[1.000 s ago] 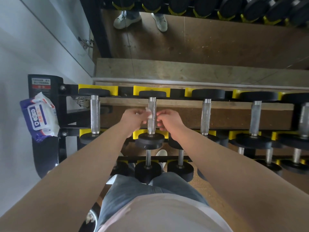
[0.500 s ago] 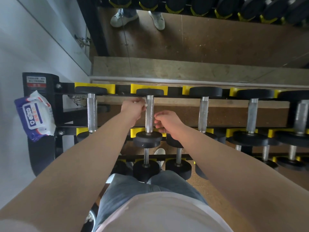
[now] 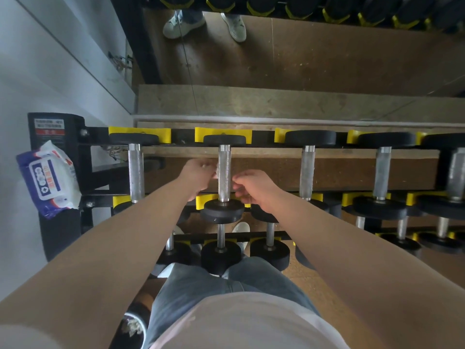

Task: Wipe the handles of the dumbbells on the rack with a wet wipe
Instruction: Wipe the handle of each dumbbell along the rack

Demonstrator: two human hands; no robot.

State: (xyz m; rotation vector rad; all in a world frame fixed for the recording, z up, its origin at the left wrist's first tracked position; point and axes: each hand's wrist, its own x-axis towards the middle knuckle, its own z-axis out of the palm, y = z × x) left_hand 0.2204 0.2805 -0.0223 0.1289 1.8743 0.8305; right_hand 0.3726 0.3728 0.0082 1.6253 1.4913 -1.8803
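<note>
— Mirror [image 3: 314, 54] ahead, rack [image 3: 95, 139] below it; where are we?
— On the top row's second handle [image 3: 224, 172]. A second ago our hands wrapped it in the wet wipe [image 3: 209, 167]; now they sit either side, metal bare between.
— Fingers?
— Our left hand [image 3: 200, 173] is curled, pinching a pale scrap, likely that wipe. Our right hand [image 3: 254, 187] curls beside the handle; we can't tell if it holds anything. We judge this handle nearly done.
</note>
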